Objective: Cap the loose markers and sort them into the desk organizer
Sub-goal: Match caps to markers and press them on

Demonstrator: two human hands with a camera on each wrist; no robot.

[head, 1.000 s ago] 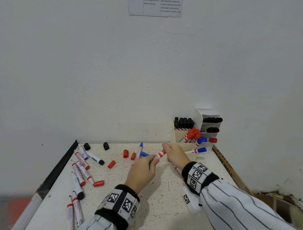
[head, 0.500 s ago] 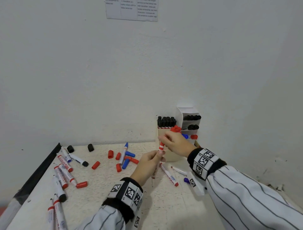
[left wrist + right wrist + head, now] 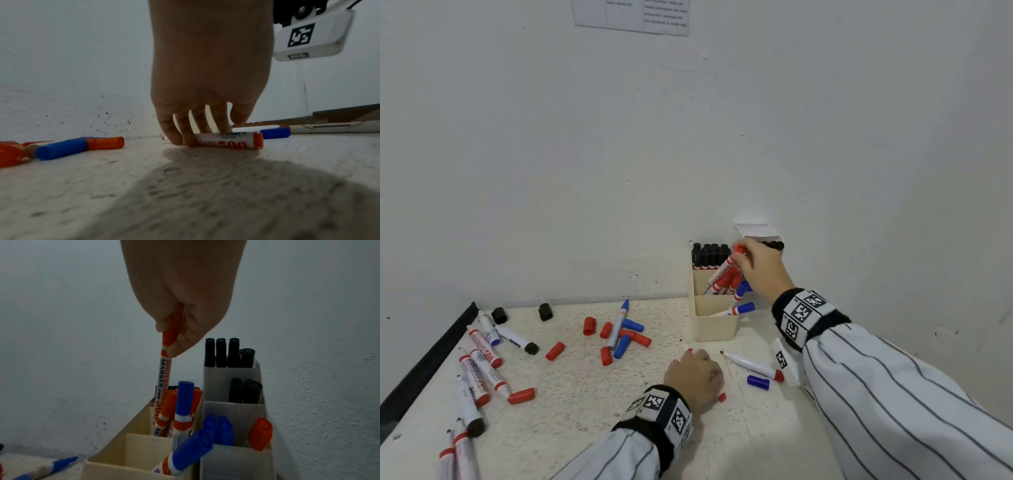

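My right hand pinches a capped red whiteboard marker by its cap, lowering it into the desk organizer at two o'clock, among the other reds. It should be light, stiff and slick, so gripping the cap risks it slipping; the barrel seems safer. My left hand, at six o'clock, curls its fingers onto an uncapped red marker lying on the desk.

printed paper sheet on white wall | cardboard piece against wall
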